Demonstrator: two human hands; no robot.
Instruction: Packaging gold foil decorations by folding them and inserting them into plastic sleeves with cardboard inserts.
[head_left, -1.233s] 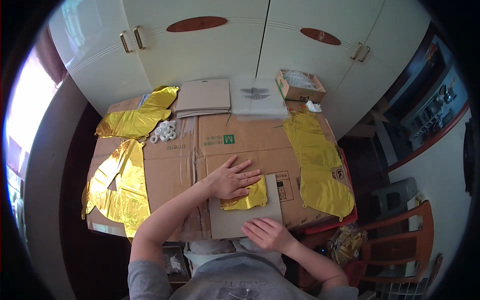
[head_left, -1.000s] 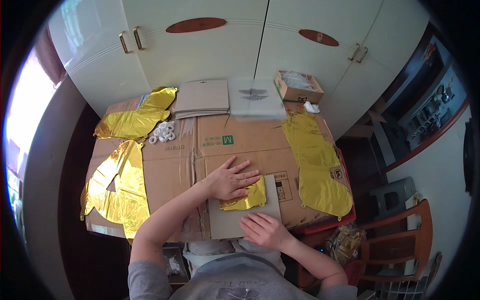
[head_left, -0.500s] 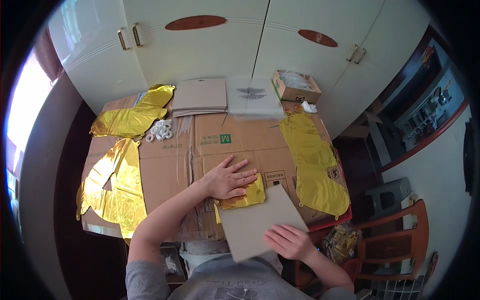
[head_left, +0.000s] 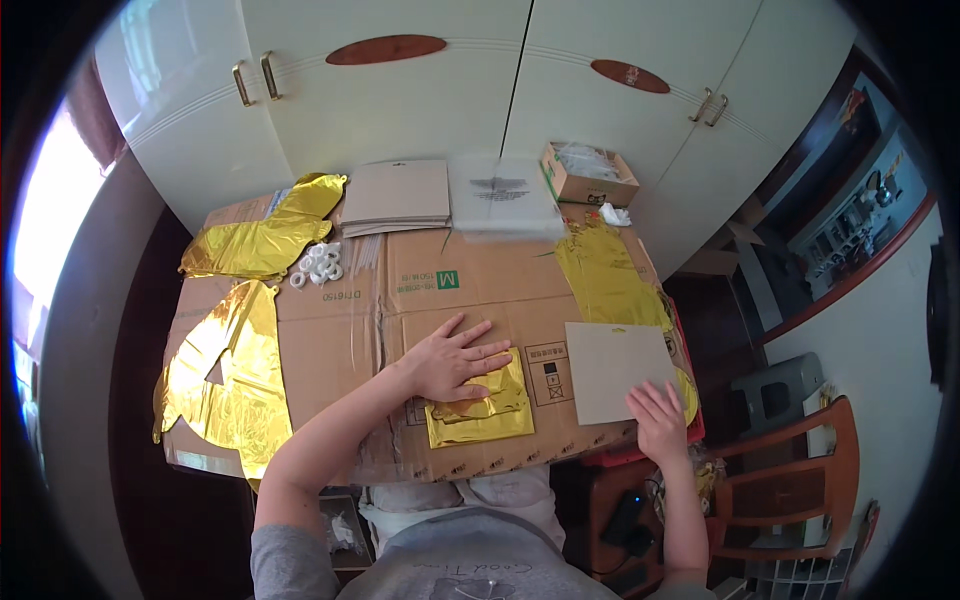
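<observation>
My left hand (head_left: 450,362) lies flat with fingers spread, pressing on a folded gold foil balloon (head_left: 482,422) at the near middle of the table. That balloon forms a rough square with layered, creased edges. To its right, my right hand (head_left: 657,418) grips the lower right part of a grey-beige cardboard sheet (head_left: 618,368), fingers on top and thumb hidden. The sheet has a small hanging slot at its far edge. It overlaps flat gold foil balloons (head_left: 610,272) on the table's right side and covers part of them.
Flat cardboard (head_left: 330,340) covers the table. At left lie more gold foil balloons (head_left: 250,350) and several white rings (head_left: 320,262). Stacked cardboard sheets (head_left: 397,195), clear plastic bags (head_left: 505,205) and an open box (head_left: 592,180) line the back. A wooden chair (head_left: 790,480) stands right.
My right hand has carried the cardboard sheet off the folded foil to the right, turning it straighter. The folded foil is now uncovered. My left hand has stayed on it.
</observation>
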